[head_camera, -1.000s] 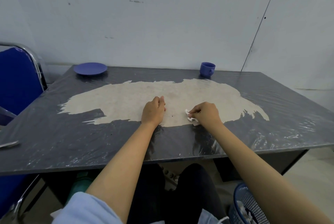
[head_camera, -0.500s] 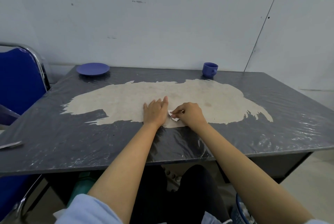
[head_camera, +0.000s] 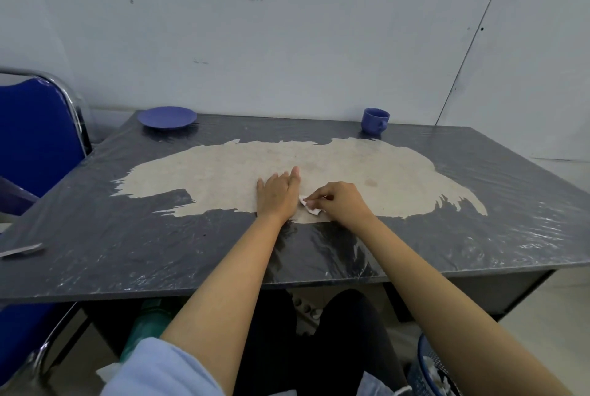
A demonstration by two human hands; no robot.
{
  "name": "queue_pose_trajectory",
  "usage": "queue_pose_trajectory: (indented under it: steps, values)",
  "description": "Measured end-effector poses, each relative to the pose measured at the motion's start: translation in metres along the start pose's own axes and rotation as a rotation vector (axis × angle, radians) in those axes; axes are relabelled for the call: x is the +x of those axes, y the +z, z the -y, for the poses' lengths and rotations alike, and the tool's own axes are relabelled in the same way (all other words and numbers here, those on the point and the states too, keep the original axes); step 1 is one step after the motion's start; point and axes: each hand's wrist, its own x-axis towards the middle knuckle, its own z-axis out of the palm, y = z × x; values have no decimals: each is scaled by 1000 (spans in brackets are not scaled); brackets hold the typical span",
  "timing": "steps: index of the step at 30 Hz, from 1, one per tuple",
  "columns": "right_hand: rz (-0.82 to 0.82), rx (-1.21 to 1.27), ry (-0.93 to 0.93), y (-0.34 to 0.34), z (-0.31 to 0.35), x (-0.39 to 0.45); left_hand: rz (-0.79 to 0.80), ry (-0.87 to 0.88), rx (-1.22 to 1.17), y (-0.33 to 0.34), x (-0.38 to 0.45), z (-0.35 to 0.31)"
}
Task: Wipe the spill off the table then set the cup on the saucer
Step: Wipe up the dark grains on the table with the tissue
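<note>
The cup, a small rounded blue one with its handle to the right, stood at about one o'clock on the far edge of the table; I could not see whether anything was in it. The saucer, a shallow blue disc, lay bare at eleven o'clock, well apart from the cup. At five o'clock, down by my right arm, a blue mesh bin held some crumpled white paper.

The table was dark grey under a wrinkled, shiny plastic film. Across its middle spread a wide pale beige patch with ragged, brush-like edges, and on it, at about one o'clock from my hands, sat a small brownish spot.

My left hand lay flat on the patch, palm down, fingers stretched out and close together. My right hand was just beside it, fingers pinched tight on a small crumpled white tissue pressed to the table at the near edge of the patch.

A blue padded chair with a chrome frame stood at nine o'clock.
</note>
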Motion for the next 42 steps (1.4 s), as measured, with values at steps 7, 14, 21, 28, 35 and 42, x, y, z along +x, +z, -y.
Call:
queue_pose_trajectory:
  steps: [7,14,21,28,35,42]
  values:
    - [-8,-27,28,4,5,-4,-32,5,-47,-1,-1,-2]
    - [-18,3,30,6,6,-9,-43,8,-78,1,1,2]
    - [24,95,-8,-1,-7,-11,-44,3,-84,2,3,4]
    - [-90,195,104,-18,-27,-2,-32,-7,-85,1,3,3]
    - [-59,269,272,-50,-52,5,-37,-2,-75,1,2,4]
    - [-133,214,182,-24,-43,-4,-49,-2,-62,2,3,3]
